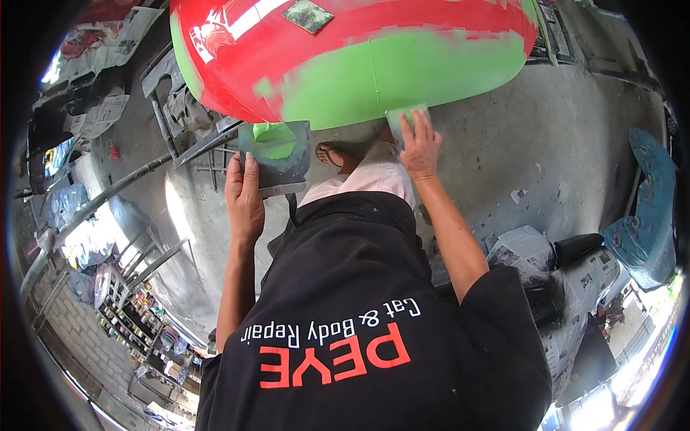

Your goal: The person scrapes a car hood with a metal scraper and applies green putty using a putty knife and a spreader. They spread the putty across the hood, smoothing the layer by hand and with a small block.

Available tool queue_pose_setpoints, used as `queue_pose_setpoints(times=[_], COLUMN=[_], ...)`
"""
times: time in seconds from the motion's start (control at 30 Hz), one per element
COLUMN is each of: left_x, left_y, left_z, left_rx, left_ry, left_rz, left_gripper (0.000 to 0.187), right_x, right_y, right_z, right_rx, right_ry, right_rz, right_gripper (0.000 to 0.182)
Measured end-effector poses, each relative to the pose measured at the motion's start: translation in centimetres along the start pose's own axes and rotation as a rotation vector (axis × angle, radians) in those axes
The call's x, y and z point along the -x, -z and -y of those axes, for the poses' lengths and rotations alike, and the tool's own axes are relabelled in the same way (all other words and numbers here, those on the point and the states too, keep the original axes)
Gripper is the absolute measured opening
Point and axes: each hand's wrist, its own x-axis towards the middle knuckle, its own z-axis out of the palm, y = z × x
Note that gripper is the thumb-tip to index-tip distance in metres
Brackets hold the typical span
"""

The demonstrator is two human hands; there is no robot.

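Note:
My left hand (245,194) grips a flat grey board (291,169) by its left edge, thumb on top. A mound of light green putty (275,141) lies on that board. In my right hand (420,149) is a thin, green-smeared spreader (394,123), my fingers spread over its face. Its upper edge is at or close to the lower rim of a large curved red panel (230,79). A broad band of green putty (402,72) covers the panel's lower part; a thin dark line runs down through it. A small dark plate (307,15) rests on the panel.
A metal bar (129,190) crosses at the left, near the board. Shelves with small cans (133,316) are at the lower left. Newspaper-wrapped parts (575,287) and a blue covered piece (647,215) are at the right. My foot (330,154) shows below the panel.

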Motion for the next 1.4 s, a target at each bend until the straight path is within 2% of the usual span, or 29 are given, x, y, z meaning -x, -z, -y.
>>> queue_pose_setpoints(times=[0.07, 0.17, 0.27, 0.37, 0.5, 0.67, 0.8, 0.87, 0.93, 0.97, 1.0, 1.07, 1.1, 1.23, 1.27, 1.3, 1.4], left_x=[0.1, -0.3, -0.3, -0.1, -0.1, -0.2, -0.6, -1.1, -1.6, -1.7, -1.7, -1.6, -1.5, -0.7, -0.5, -0.5, -0.9], left_y=[-0.3, -1.1, -1.8, -2.5, -2.6, -3.6, -4.7, -5.1, -5.9, -6.0, -6.3, -7.1, -7.4, -8.8, -9.4, -9.7, -9.6], left_z=[-0.2, -0.5, -0.5, -1.0, -0.8, -1.1, -2.0, -1.8, -1.3, -1.2, -1.1, -1.5, -1.8, -2.8, -2.9, -3.0, -3.1], left_rx=[-0.01, -0.014, -0.009, 0.021, 0.072, 0.099, 0.122, 0.086, -0.012, -0.021, -0.074, -0.175, -0.177, -0.34, -0.45, -0.558, -0.571], left_ry=[-0.003, -0.011, -0.003, 0.013, 0.079, 0.11, 0.153, 0.17, -0.032, -0.032, -0.071, -0.138, -0.14, -0.179, -0.254, -0.332, -0.324], left_rz=[0.009, 0.044, 0.05, 0.061, 0.073, 0.066, 0.132, 0.139, 0.158, 0.157, 0.173, 0.206, 0.209, 0.224, 0.189, 0.152, 0.111], left_gripper=[0.033, 0.033, 0.033, 0.032, 0.033, 0.033, 0.031, 0.031, 0.031, 0.031, 0.031, 0.033, 0.033, 0.035, 0.034, 0.034, 0.033], right_x=[-3.9, -10.7, -16.3, -17.0, -11.7, -1.8, 1.3, 0.7, -1.3, -2.4, -3.3, -5.1, -5.8, -6.8, -6.7, -6.7, -6.9], right_y=[3.1, 3.8, 1.5, 0.5, 1.1, -1.2, -1.3, 1.7, 5.1, 6.9, 9.1, 12.9, 14.0, 14.8, 14.7, 14.4, 14.2], right_z=[0.2, -1.5, -4.0, -4.7, -4.0, -3.7, -3.6, -2.2, 0.0, 1.3, 2.9, 6.0, 7.2, 11.0, 11.3, 11.2, 10.0], right_rx=[0.038, 0.072, 0.12, 0.125, 0.063, 0.102, 0.12, -0.009, -0.138, -0.257, -0.263, -0.609, -0.609, -0.807, -0.876, -0.874, -0.918], right_ry=[-0.049, -0.062, -0.042, -0.003, 0.009, 0.036, 0.041, -0.054, -0.049, -0.043, -0.049, -0.015, -0.018, -0.002, -0.02, -0.017, 0.025], right_rz=[-0.142, -0.14, -0.171, -0.149, -0.079, -0.026, 0.008, 0.015, -0.062, -0.139, -0.142, -0.058, -0.061, -0.04, -0.049, -0.048, 0.056], right_gripper=[0.057, 0.053, 0.053, 0.052, 0.048, 0.058, 0.061, 0.063, 0.065, 0.066, 0.066, 0.068, 0.068, 0.07, 0.07, 0.07, 0.066])
